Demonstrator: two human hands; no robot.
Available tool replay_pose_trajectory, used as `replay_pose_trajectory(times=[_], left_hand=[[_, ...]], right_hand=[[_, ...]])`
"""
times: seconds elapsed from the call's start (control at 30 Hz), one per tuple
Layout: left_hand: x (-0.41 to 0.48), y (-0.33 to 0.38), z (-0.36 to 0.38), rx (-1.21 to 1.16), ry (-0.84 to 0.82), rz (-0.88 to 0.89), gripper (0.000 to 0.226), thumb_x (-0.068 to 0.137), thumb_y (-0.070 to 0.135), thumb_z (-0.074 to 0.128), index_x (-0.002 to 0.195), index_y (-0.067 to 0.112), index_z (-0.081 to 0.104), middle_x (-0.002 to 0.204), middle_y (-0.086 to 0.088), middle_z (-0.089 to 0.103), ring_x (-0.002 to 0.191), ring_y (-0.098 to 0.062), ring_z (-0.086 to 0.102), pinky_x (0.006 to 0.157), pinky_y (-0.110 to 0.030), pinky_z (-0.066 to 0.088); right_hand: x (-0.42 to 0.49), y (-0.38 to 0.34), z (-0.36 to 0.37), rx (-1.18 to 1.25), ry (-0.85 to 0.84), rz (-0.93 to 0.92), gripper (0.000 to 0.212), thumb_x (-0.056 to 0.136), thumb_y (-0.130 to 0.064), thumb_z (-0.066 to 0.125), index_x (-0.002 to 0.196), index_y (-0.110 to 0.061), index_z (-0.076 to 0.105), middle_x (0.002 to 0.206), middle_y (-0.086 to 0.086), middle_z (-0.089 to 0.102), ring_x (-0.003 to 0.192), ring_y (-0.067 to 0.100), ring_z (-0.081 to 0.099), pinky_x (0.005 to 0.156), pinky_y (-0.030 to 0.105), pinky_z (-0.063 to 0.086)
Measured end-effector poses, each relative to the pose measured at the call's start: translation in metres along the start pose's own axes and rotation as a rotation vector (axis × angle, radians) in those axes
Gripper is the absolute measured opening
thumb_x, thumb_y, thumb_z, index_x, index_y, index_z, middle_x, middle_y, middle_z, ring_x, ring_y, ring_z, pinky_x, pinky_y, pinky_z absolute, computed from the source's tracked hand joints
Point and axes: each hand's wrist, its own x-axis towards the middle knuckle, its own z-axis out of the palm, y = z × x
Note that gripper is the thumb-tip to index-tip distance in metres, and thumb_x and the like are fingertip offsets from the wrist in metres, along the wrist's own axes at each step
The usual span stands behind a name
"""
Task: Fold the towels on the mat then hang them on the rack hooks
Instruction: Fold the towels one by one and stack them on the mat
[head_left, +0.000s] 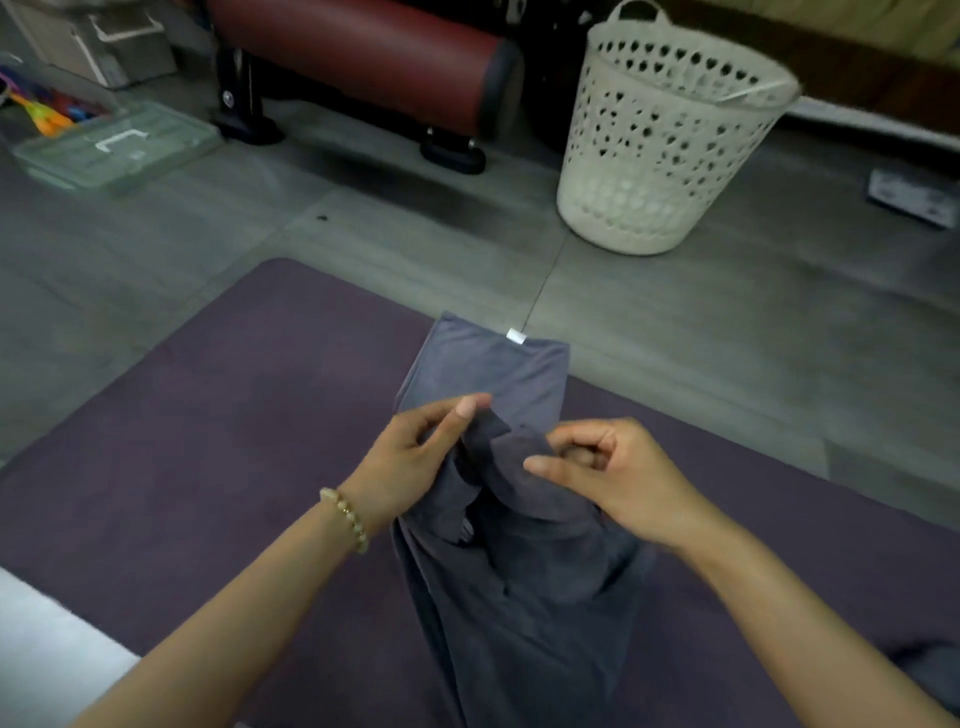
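the towel (488, 374) was soft matt grey cloth with a small white fabric tag (516, 336) at its far edge. the mat (234, 415) looked matt purple, faintly textured. the basket (660, 145) was cream plastic, perforated, slightly glossy. the floor (727, 322) showed smooth grey tiles. the bracelet (345, 517) had pale, glossy beads. the bolster (358, 47) looked like maroon leatherette

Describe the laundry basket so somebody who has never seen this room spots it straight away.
Start at the purple mat on the grey floor. Beyond its far edge, to the right, stands the laundry basket. It is the only tall, off-white tub, its walls pierced with small holes, unlike the flat clear box far left.
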Motion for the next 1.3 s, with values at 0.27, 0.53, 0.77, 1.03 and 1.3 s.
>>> replay_pose_trajectory(times=[0.27, 0.53, 0.77, 1.03, 1.3], left_hand=[[-0.057, 0.144, 0.045, 0.06, -0.495, 0.03, 0.038, 0.099, 0.033, 0.03, 0.084, 0.023, 0.064, 0.067, 0.021, 0.067, 0.072, 0.011, 0.061, 0.072, -0.005, 0.042], [-0.118, 0.223, 0.054, -0.019, -0.581, 0.121, 0.024, 0.091, 0.027, 0.044, 0.101, 0.016, 0.063, 0.088, 0.013, 0.07, 0.086, 0.004, 0.063, 0.078, -0.011, 0.046], [-0.172, 0.269, 0.07, -0.131, -0.469, 0.2, 0.023, 0.087, 0.029, 0.056, 0.079, 0.01, 0.065, 0.073, 0.005, 0.067, 0.071, -0.003, 0.06, 0.073, -0.015, 0.047], [-0.21, 0.292, 0.083, 0.041, -0.428, 0.221, 0.034, 0.091, 0.036, 0.057, 0.091, 0.007, 0.074, 0.094, -0.007, 0.074, 0.087, -0.008, 0.064, 0.083, -0.02, 0.049], [-0.239, 0.305, 0.072, 0.138, -0.537, 0.286, 0.025, 0.089, 0.015, 0.064, 0.113, 0.017, 0.069, 0.109, 0.007, 0.071, 0.106, -0.002, 0.063, 0.094, -0.015, 0.046]], right_hand=[[-0.092, -0.122, -0.043, -0.043, 0.054, -0.137, 0.04, 0.058, -0.068, 0.076, 0.064, -0.03, 0.066, 0.06, 0.021, 0.039, 0.058, 0.026, 0.03, 0.056, 0.041, 0.03], [-0.183, -0.205, -0.052, -0.121, 0.139, -0.297, 0.022, 0.066, -0.058, 0.075, 0.061, -0.039, 0.066, 0.059, 0.001, 0.046, 0.057, 0.013, 0.034, 0.056, 0.027, 0.03], [-0.243, -0.24, -0.05, -0.167, 0.263, -0.315, 0.024, 0.082, -0.031, 0.069, 0.061, -0.042, 0.068, 0.063, -0.017, 0.061, 0.06, -0.004, 0.052, 0.062, 0.01, 0.039], [-0.284, -0.266, -0.047, -0.477, 0.296, -0.264, 0.02, 0.08, -0.039, 0.065, 0.083, -0.021, 0.073, 0.091, -0.003, 0.057, 0.087, 0.012, 0.055, 0.082, 0.012, 0.039], [-0.294, -0.267, -0.042, -0.437, 0.405, -0.248, 0.016, 0.083, -0.027, 0.07, 0.081, -0.011, 0.074, 0.084, 0.007, 0.063, 0.074, 0.016, 0.055, 0.073, 0.028, 0.044]])
